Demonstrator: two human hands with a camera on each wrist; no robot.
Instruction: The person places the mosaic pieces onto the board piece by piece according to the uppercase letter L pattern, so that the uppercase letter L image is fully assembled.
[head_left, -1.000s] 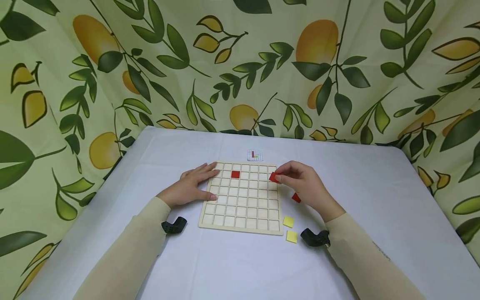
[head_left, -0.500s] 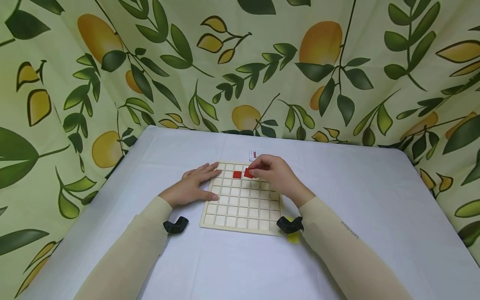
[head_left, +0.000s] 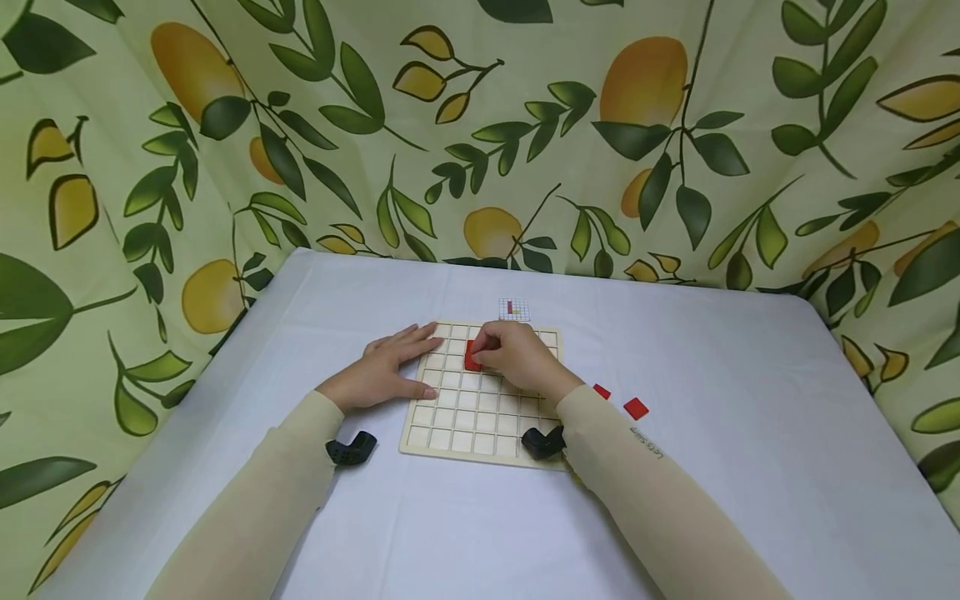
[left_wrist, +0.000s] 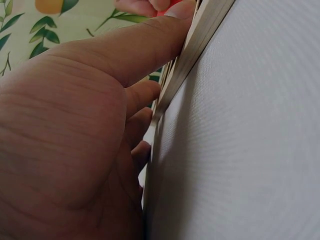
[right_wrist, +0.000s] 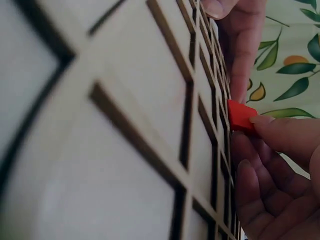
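A square wooden grid board (head_left: 465,455) lies on the white table. My left hand (head_left: 386,371) rests on its left edge, fingers spread and straight; in the left wrist view the thumb (left_wrist: 145,42) touches the board's rim. With thumb and fingertips, my right hand (head_left: 517,354) pinches a red square tile (right_wrist: 242,117) over the upper left part of the grid. Just beyond it, another red tile (head_left: 470,344) sits in a cell. In the right wrist view the held tile is tilted against the grid; whether it is in a cell I cannot tell.
Two loose red tiles, one nearer (head_left: 602,391) and one farther right (head_left: 636,408), lie right of the board. A small printed grid card (head_left: 513,309) lies behind it. The right sleeve (head_left: 622,442) almost fully covers the yellow tiles. A patterned curtain (head_left: 480,150) hangs behind the table.
My right hand has carried the red tile leftward from the board's right edge to just below the placed red tile. My left hand has stayed put.
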